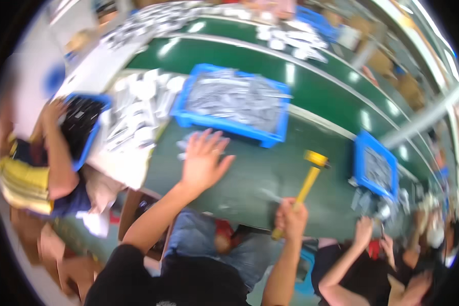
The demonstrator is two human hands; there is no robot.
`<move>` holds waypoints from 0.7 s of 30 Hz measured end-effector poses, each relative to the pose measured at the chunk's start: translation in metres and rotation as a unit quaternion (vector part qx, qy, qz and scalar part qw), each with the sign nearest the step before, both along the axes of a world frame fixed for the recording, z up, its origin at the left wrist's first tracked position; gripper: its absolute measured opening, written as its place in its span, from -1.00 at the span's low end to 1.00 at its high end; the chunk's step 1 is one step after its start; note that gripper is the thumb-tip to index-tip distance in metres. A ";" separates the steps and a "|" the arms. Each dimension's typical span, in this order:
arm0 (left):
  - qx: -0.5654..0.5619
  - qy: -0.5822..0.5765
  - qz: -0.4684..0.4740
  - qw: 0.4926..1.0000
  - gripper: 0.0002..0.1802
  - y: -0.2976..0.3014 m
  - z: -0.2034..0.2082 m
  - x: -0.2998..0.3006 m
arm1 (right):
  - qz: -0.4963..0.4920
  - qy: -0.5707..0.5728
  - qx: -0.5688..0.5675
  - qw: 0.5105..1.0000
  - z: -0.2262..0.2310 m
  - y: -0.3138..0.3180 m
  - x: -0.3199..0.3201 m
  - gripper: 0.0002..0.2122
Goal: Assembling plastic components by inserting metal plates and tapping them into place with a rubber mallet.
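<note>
My left hand [201, 166] reaches over the dark green tabletop [229, 186] with its fingers spread. Small grey pieces [182, 147] show just beside and partly under its fingers; the hand hides how many there are. In my right hand [291, 218], near the table's front edge, is a yellow-handled hammer [307, 184] with its yellow head pointing up and away from me. Beyond both hands stands a blue crate [229, 127] heaped with thin grey parts [229, 97]. A blurred pale streak lies left of the right hand; I cannot make out what it is.
White pieces [132, 117] lie on a pale sheet at the left, where a co-worker reaches into a blue bin [89, 143] of dark parts. Another blue crate [359, 163] stands at the right near other workers. A green conveyor [321, 84] runs behind.
</note>
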State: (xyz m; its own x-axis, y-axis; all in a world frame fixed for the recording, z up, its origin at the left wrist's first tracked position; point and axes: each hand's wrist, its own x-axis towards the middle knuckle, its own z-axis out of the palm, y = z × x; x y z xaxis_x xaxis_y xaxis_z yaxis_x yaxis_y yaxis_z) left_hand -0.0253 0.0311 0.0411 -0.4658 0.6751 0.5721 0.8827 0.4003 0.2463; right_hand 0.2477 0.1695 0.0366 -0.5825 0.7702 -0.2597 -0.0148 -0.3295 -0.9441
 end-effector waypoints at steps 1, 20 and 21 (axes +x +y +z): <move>0.036 -0.020 -0.035 0.999 -0.52 -0.001 0.003 0.003 | 0.007 -0.016 -0.018 1.000 0.001 -0.002 -0.003 -0.81; 0.269 -0.446 -0.207 0.828 -0.60 0.086 -0.017 0.034 | 0.078 0.024 -0.045 0.996 -0.001 -0.002 -0.004 -0.83; 0.251 -0.445 -0.200 0.836 -0.61 0.086 -0.015 0.037 | 0.081 0.023 -0.042 0.996 -0.002 -0.002 -0.004 -0.83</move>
